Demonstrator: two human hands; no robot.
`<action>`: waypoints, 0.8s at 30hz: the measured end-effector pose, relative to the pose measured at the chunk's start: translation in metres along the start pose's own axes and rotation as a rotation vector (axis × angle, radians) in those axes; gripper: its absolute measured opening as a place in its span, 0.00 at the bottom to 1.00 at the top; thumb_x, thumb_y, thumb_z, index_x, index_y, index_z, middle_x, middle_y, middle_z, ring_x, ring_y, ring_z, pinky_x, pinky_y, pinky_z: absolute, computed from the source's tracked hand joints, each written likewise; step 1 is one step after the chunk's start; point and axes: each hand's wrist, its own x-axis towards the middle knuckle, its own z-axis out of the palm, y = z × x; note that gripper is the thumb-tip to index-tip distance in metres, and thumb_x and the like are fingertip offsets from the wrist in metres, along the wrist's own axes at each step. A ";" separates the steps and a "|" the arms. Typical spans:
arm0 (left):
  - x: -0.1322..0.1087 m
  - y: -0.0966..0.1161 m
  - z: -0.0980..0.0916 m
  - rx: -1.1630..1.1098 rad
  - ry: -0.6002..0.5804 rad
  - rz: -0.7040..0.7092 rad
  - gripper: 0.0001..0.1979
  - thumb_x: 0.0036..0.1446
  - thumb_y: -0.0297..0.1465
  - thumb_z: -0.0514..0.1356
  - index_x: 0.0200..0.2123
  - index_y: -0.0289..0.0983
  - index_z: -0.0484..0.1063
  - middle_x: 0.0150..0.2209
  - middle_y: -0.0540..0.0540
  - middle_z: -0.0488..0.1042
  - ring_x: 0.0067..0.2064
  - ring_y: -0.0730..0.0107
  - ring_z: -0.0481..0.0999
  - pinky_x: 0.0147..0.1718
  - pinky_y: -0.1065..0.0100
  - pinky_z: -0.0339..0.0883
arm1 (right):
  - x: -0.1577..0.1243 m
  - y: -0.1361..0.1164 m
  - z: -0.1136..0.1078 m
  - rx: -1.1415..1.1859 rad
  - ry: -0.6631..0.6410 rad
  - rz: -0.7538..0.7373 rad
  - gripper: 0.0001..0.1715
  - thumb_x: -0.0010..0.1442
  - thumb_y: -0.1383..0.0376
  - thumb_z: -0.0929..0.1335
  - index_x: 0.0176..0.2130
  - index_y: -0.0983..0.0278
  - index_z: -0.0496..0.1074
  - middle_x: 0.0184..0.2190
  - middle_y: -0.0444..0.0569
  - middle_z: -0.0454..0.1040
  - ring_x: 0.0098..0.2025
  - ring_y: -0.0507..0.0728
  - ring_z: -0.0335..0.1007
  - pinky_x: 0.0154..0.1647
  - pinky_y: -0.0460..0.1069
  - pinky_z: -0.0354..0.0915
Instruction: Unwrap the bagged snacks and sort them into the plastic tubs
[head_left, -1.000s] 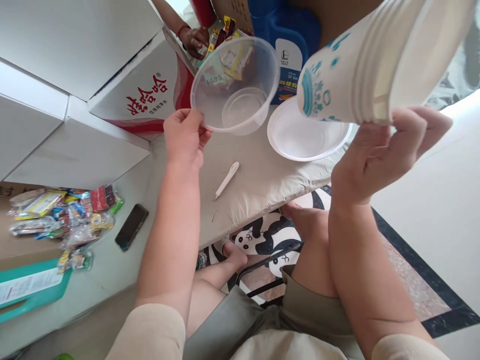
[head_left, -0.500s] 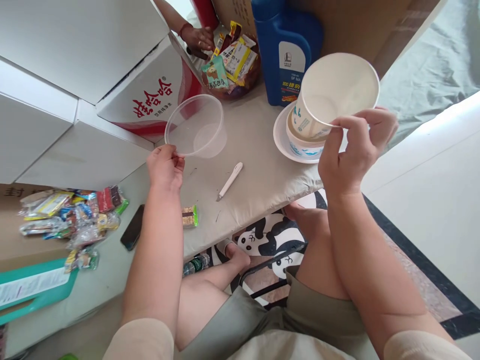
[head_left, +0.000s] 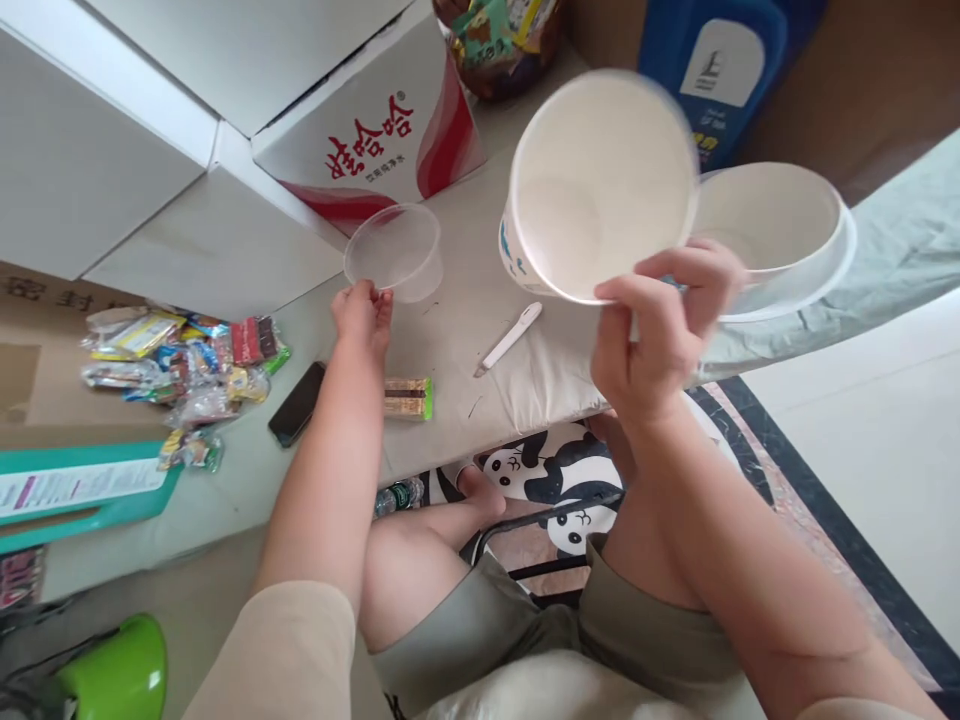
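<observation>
Between thumb and fingers, my left hand grips the near rim of a clear plastic bowl, which is at or close to the tabletop. My right hand pinches the rim of a white paper bowl with blue marks on its side. That bowl is tilted, so its bare inside faces me. Behind my right hand, another white paper bowl sits in a wider white dish. A white utility knife lies on the table between my hands. Near my left forearm is a wrapped snack bar.
Wrapped snacks and a black phone lie at left. A red-and-white carton stands behind the clear bowl. At the back are a basket of snacks and a blue jug. The cloth-covered table ends before my knees.
My right hand has moved the paper bowl left, away from the stacked bowl, tilting it further. My left hand keeps its hold on the clear bowl. The view has shifted; another person's hand left it.
</observation>
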 end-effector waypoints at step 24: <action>-0.055 -0.036 -0.169 1.098 -0.692 0.590 0.28 0.51 0.31 0.71 0.57 0.39 0.77 0.55 0.39 0.78 0.60 0.46 0.75 0.68 0.42 0.60 | -0.024 0.002 0.074 -0.288 -0.780 -0.261 0.29 0.56 0.71 0.63 0.55 0.61 0.77 0.57 0.59 0.76 0.58 0.70 0.74 0.56 0.65 0.70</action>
